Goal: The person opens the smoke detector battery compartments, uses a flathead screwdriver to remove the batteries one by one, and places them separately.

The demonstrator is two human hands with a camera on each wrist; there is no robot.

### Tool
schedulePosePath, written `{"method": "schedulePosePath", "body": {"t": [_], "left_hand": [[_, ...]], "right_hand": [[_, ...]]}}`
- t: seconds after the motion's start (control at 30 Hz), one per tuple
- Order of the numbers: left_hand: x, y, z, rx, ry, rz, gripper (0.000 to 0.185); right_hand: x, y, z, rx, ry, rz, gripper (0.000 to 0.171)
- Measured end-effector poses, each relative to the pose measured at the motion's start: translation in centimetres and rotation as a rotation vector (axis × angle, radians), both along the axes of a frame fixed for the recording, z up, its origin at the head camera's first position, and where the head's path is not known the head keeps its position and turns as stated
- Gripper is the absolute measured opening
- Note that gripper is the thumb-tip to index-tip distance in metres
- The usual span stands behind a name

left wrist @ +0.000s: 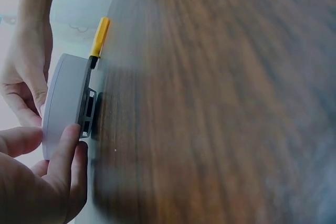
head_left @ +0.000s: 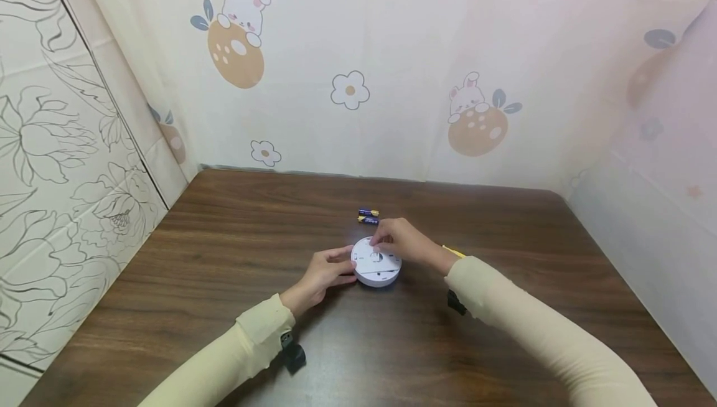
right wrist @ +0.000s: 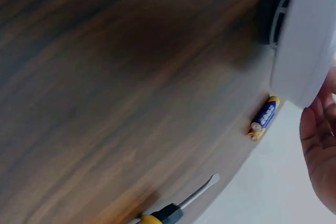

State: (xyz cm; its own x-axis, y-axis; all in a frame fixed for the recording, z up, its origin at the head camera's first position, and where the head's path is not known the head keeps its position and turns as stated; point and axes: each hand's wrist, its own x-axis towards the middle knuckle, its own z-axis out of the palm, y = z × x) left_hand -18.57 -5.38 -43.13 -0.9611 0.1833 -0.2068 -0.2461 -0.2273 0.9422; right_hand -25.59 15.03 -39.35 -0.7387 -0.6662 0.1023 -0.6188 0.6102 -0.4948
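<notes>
**Both hands on white round device, mid-table**

White round device [head_left: 376,262] lay flat near the middle of the wooden table [head_left: 224,257], flat face up. In the left wrist view it sat on a grey base piece, slightly raised off the wood.

Left hand [head_left: 323,273] gripped its left rim, thumb and fingers curled round the edge [left wrist: 65,145]. My read: bracing it so it wouldn't slide or turn. Right hand [head_left: 404,242] came over the far side, fingertips bent down onto the top face near the centre; looked like a pinch or press on a small part there, but I couldn't tell whether anything was actually held. The right wrist view showed only the palm beside the rim.

Around it:
- Two batteries [head_left: 368,216], blue and yellow, side by side just beyond the device, near the right hand's fingertips.
- Screwdriver [right wrist: 173,211] with yellow handle on the table to the device's right, mostly hidden under the right wrist in the head view.

Nothing blocked either hand. Patterned curtain [head_left: 392,71] closed off the table's back and sides.
</notes>
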Motion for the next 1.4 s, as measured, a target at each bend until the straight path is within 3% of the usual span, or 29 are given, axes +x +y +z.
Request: {"method": "schedulePosePath", "body": {"t": [0.2,0.37,0.47,0.6,0.7,0.87,1.0,1.17,1.4], "left_hand": [[-0.1,0.1,0.1,-0.009,0.001,-0.002,0.042],[0.1,0.2,0.1,-0.016,-0.005,-0.004,0.044],[0.2,0.1,0.0,-0.032,-0.002,-0.012,0.045],[0.0,-0.2,-0.1,-0.091,0.018,-0.024,0.046],[-0.3,-0.5,0.0,-0.192,0.093,-0.062,0.050],[-1.0,-1.0,0.4,-0.468,0.341,-0.197,0.048],[-1.2,-1.2,1.1,-0.622,0.486,-0.296,0.040],[-1.5,-1.2,1.5,-0.754,0.556,-0.346,0.046],[-1.8,-1.1,1.7,-0.808,0.566,-0.335,0.060]], "right_hand": [[-0.1,1.1,-0.3,-0.057,0.028,0.087,0.013],[0.8,2.6,-0.1,-0.124,-0.017,0.027,0.019],[1.6,3.6,-0.1,-0.124,-0.092,-0.020,0.031],[2.3,4.3,-0.3,-0.107,-0.174,-0.022,0.050],[2.5,4.4,-0.6,-0.106,-0.169,-0.011,0.052],[2.5,4.4,-0.9,-0.122,-0.158,-0.024,0.050],[2.5,4.5,-0.9,-0.128,-0.187,-0.035,0.052],[2.4,4.5,-0.9,-0.137,-0.279,-0.058,0.056],[2.5,4.5,-0.8,-0.143,-0.312,-0.086,0.057]]}}
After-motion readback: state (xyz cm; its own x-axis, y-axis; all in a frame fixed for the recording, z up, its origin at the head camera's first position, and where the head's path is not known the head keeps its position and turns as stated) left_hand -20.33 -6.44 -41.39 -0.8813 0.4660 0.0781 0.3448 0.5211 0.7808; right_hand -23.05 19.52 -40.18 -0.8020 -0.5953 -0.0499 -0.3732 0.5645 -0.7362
